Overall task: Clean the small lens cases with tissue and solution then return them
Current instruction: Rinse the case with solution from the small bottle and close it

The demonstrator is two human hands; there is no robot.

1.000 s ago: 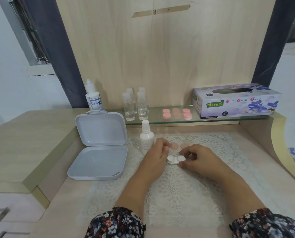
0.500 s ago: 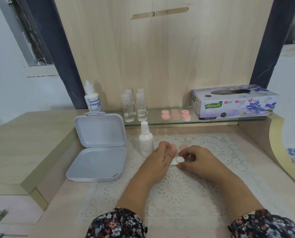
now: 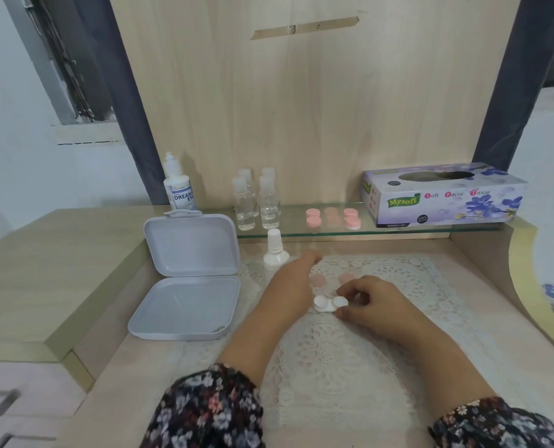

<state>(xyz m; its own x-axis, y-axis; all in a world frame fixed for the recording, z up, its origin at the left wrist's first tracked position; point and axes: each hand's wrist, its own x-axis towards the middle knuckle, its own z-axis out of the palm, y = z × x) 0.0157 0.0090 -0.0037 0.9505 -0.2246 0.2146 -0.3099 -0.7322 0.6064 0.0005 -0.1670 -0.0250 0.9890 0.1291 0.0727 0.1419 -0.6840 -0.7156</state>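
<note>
Two hands are here, the left hand (image 3: 293, 279) and the right hand (image 3: 371, 300). One white lens case (image 3: 330, 303) with two round cups lies on one lace mat (image 3: 350, 350), and two pale pink lids (image 3: 317, 280) lie beside it. One white spray bottle (image 3: 275, 252) stands at the mat's back left corner. One open grey box (image 3: 188, 276) sits at the table's left edge. On the glass shelf (image 3: 398, 232) stand four small clear bottles (image 3: 245, 205), one big solution bottle (image 3: 179, 189), three pink lens cases (image 3: 333, 217) and one tissue box (image 3: 443, 195).
</note>
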